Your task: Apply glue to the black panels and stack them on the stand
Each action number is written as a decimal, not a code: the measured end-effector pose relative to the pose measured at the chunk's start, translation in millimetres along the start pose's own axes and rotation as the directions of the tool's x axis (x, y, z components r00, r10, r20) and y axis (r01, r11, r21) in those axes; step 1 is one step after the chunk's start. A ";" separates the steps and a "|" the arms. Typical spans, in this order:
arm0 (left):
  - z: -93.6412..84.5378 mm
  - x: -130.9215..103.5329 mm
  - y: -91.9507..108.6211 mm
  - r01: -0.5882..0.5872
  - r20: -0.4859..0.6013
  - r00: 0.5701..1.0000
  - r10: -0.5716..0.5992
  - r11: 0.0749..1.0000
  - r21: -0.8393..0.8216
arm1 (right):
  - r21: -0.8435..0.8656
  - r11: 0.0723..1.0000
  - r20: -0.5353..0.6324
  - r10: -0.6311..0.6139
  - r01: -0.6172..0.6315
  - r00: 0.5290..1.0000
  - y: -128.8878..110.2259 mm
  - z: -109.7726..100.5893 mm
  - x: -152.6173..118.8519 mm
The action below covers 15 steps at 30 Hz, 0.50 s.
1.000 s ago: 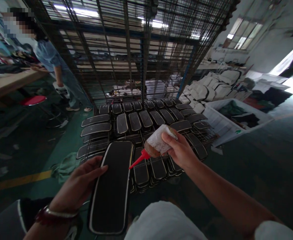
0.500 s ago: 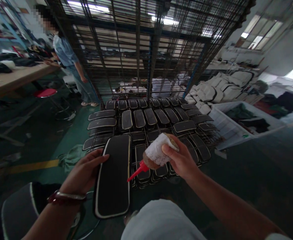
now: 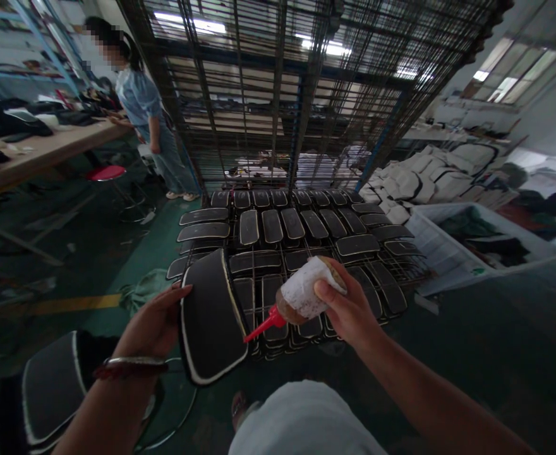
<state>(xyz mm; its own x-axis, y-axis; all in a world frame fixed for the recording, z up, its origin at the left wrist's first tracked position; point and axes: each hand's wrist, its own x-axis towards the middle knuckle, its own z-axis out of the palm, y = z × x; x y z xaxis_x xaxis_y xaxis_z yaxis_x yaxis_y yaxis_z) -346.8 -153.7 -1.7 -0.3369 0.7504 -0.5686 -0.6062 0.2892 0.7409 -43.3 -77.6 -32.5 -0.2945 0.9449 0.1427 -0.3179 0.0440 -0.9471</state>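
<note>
A black padded panel point(image 3: 209, 322) with a pale line along its rim is gripped at its left edge by my left hand point(image 3: 152, 322), thumb on the face and fingers behind. My right hand point(image 3: 349, 303) wraps round a brown bottle with a white covering point(image 3: 306, 289). The bottle is tilted down to the left, and its red nozzle point(image 3: 263, 325) meets the panel's right edge near the lower corner. My right fingers are partly hidden behind the bottle.
Similar black panels point(image 3: 273, 226) lie in rows on a wire rack below a raised mesh frame point(image 3: 259, 82). A person point(image 3: 145, 107) stands by a table point(image 3: 55, 145) at left, near a red stool point(image 3: 106, 172). A white bin point(image 3: 443, 253) stands right; more panels point(image 3: 53, 392) lie lower left.
The panel has turned and tilted, its lower end moving up and its top leftward. The nozzle is now nearer its lower right corner. The whole view has shifted slightly.
</note>
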 end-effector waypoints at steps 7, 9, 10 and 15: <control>-12.9 2.4 -8.6 0.002 -0.113 0.993 -0.022 0.985 -0.172 | 0.108 0.994 -0.136 0.001 0.014 0.991 -4.6 10.3 7.3; -18.1 7.0 -16.1 -0.021 -0.136 0.991 -0.015 0.964 -0.265 | 0.129 0.991 -0.189 -0.006 0.031 0.982 -2.3 11.9 9.8; -20.0 9.7 -20.3 -0.036 -0.158 0.987 -0.013 0.951 -0.306 | 0.139 0.989 -0.212 -0.011 0.041 0.977 -0.6 12.4 10.8; -23.0 21.1 -37.5 -0.090 -0.222 0.975 -0.003 0.909 -0.408 | 0.203 0.979 -0.269 0.019 0.037 0.963 8.1 14.2 11.1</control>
<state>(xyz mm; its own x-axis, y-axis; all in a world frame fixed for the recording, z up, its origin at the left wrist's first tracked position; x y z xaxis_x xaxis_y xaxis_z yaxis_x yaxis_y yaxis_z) -347.8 -162.4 -49.7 -0.4868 0.5985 -0.6363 -0.8143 -0.0473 0.5785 -61.9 -71.4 -34.4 -0.0474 0.9980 0.0422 -0.5048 0.0125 -0.8632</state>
